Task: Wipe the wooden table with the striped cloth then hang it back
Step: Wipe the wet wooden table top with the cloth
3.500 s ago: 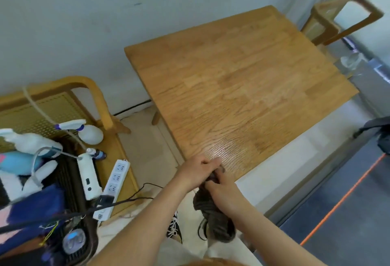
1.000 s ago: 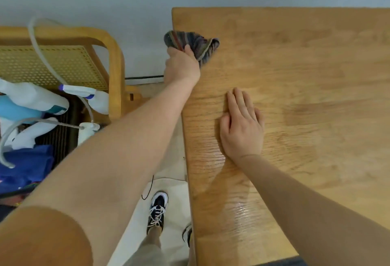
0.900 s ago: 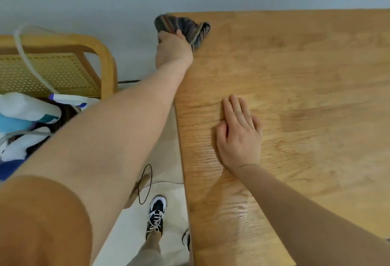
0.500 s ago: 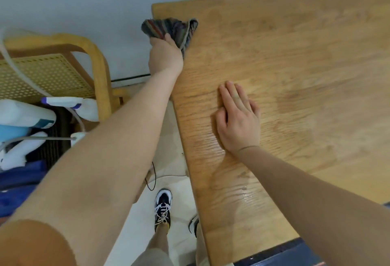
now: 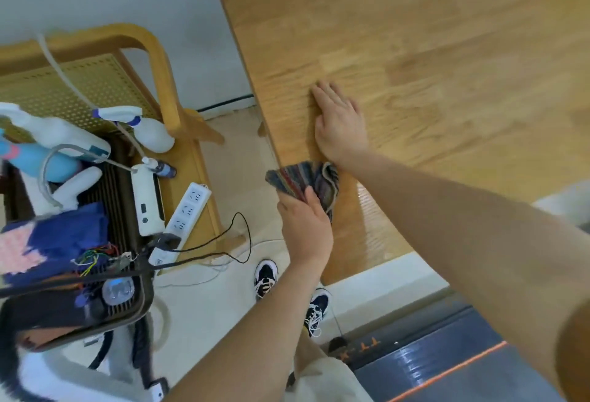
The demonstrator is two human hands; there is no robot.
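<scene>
The wooden table [image 5: 431,50] fills the upper right of the head view. My left hand [image 5: 305,229] grips the bunched striped cloth [image 5: 303,178] at the table's left edge, near the front corner. The cloth lies partly on the wood and partly over the edge. My right hand [image 5: 340,124] rests flat on the tabletop, fingers together, just beyond the cloth, and holds nothing. A wet sheen shows on the wood near the front corner.
A wooden chair [image 5: 137,50] with a perforated seat stands to the left. A cart [image 5: 105,293] holds spray bottles [image 5: 140,127], a white device and blue fabric. A power strip [image 5: 188,210] and cables lie on the floor. My shoes [image 5: 265,277] stand beside the table leg.
My left hand has drawn the cloth from the far left corner back along the table's left edge to the near corner. The right hand stays flat on the wood. The view has tilted.
</scene>
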